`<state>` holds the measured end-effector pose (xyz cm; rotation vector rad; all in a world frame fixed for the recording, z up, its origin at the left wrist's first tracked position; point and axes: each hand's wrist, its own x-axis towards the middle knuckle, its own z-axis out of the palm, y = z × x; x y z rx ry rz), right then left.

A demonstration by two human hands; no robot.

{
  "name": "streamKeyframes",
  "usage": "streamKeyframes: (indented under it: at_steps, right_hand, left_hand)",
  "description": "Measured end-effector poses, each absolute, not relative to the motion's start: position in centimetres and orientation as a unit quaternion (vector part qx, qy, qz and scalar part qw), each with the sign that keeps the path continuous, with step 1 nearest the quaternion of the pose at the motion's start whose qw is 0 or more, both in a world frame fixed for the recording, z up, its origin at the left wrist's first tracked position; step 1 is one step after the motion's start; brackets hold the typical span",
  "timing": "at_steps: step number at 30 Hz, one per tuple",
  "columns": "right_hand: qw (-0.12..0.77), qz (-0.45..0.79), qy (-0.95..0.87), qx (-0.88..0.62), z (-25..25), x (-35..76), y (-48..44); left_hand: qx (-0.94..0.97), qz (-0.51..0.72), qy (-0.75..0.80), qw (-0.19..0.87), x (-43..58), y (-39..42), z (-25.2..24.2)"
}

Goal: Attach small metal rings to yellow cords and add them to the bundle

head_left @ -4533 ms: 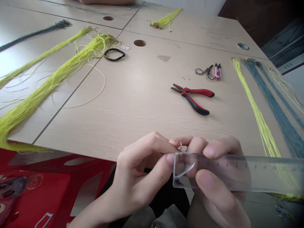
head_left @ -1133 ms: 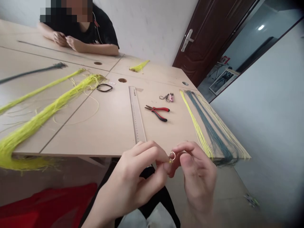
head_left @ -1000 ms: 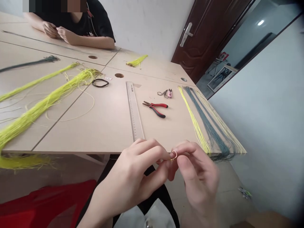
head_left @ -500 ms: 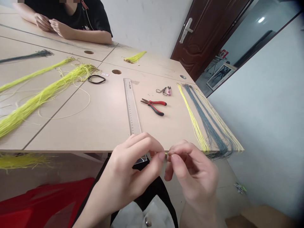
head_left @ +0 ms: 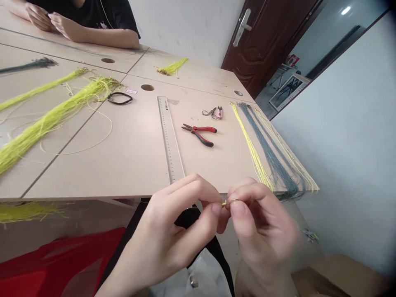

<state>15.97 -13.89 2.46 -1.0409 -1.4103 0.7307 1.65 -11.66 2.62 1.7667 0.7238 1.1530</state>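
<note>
My left hand (head_left: 173,231) and my right hand (head_left: 260,222) meet just past the table's front edge, fingertips pinched together. Between them lies a small gold ring (head_left: 234,200), seen nearly edge-on, with a short yellow cord end (head_left: 224,203) at its left. The cord end sits at my left fingertips and the ring at my right thumb and forefinger. My fingers hide part of both. A steel ruler (head_left: 169,140) lies on the table beyond my left hand.
Red-handled pliers (head_left: 199,135), small scissors and pink thread snips (head_left: 213,112) lie on the table. Yellow and grey-blue cord bundles (head_left: 266,152) lie at the right, and large yellow-green bundles (head_left: 52,119) at the left. A co-worker's hands (head_left: 46,20) rest at the far table.
The ruler has left my hands and lies on the table. The ring has turned from showing its round face to nearly edge-on between my fingertips. My view has tilted slightly.
</note>
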Motion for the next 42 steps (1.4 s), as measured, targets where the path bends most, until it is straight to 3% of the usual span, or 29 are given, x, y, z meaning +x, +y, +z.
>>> streamKeyframes:
  at_steps: [10, 18, 27, 42]
  right_hand:
    - [0.555, 0.289, -0.636, -0.452, 3.1, 16.1, -13.7]
    - [0.631, 0.251, -0.572, -0.46, 2.5, 14.9, -13.6]
    - [0.611, 0.36, -0.534, -0.46, 2.7, 15.5, -14.3]
    - [0.63, 0.23, -0.538, -0.511, 3.0, 14.5, -14.6]
  left_hand:
    - [0.709, 0.48, 0.297, 0.424, 1.7, -11.6, 2.3]
    - [0.71, 0.496, 0.28, 0.415, 1.7, -11.5, 2.2]
    - [0.76, 0.475, 0.284, 0.341, 1.8, -11.4, 1.8]
    - [0.724, 0.498, 0.268, 0.394, 2.1, -11.6, 2.6]
